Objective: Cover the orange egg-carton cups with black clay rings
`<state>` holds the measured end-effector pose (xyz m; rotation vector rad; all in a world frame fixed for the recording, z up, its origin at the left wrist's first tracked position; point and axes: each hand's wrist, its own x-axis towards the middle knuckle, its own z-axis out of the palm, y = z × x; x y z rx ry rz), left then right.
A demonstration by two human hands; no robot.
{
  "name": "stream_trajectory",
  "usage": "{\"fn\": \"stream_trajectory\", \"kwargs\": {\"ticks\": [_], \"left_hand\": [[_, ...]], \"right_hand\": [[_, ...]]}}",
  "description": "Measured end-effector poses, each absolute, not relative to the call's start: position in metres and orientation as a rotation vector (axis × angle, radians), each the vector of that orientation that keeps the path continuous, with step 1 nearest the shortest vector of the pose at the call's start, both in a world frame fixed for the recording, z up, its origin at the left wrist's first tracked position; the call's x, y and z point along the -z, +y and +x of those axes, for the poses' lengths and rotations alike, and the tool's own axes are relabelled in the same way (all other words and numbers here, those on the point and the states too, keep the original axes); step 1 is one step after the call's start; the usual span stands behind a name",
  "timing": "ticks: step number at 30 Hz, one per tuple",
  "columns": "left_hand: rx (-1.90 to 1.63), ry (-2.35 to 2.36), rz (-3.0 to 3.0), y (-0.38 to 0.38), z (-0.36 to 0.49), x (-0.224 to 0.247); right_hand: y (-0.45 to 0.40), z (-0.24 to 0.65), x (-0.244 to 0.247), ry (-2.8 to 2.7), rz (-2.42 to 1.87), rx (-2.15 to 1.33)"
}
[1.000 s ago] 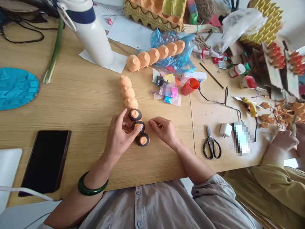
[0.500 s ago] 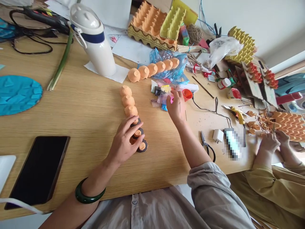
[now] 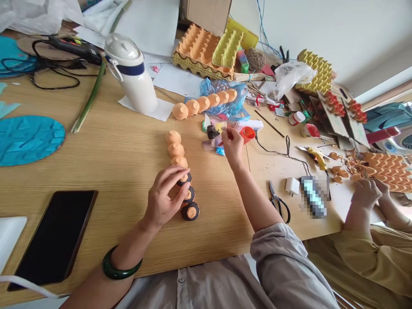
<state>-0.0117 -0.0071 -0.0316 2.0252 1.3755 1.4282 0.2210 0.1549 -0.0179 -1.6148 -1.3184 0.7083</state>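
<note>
My left hand (image 3: 165, 195) hovers at the side of a strip of orange egg-carton cups (image 3: 176, 150), thumb and fingers apart. The near cups of this strip are painted black (image 3: 190, 211) around orange tips. My right hand (image 3: 234, 148) reaches into a pile of small plastic packets (image 3: 210, 145), its fingertips pinched together. What they hold, if anything, is hidden. Just right of those fingers lies a red cup (image 3: 247, 134) on its side. A second strip of orange cups (image 3: 203, 104) lies farther back, partly on a blue plastic bag (image 3: 243, 107).
A white flask (image 3: 137, 81) stands behind. Stacked egg trays (image 3: 196, 47) lie at the back. On the left are a blue oval board (image 3: 30, 139) and a black phone (image 3: 56, 236). Scissors (image 3: 277, 201) and a yellow glue gun (image 3: 317, 158) lie right, near another person's hands (image 3: 367, 192).
My right hand's fingers have closed into a pinch among the packets. The left hand has drawn slightly off the cups, showing more of the black ones. The camera view has shifted a little.
</note>
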Motion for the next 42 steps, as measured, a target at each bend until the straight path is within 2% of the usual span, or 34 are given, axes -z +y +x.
{"fn": "stream_trajectory", "kwargs": {"ticks": [4, 12, 19, 29, 42], "left_hand": [[-1.492, 1.400, 1.867, -0.010, -0.013, 0.018], [-1.114, 1.107, 1.212, -0.007, 0.018, -0.010], [-1.242, 1.213, 1.261, 0.024, 0.033, -0.001], [-1.317, 1.235, 1.297, 0.021, 0.039, 0.006], [-1.302, 1.189, 1.375, 0.022, 0.038, 0.006]], "right_hand": [[0.099, 0.212, 0.019, -1.257, -1.362, -0.883], [0.018, 0.186, 0.017, -1.550, -1.192, -0.685], [0.015, 0.190, 0.021, -1.747, -1.113, -0.587], [0.017, 0.190, 0.031, -1.614, -0.999, -0.494], [0.016, 0.192, 0.038, -1.613, -0.999, -0.620]]}}
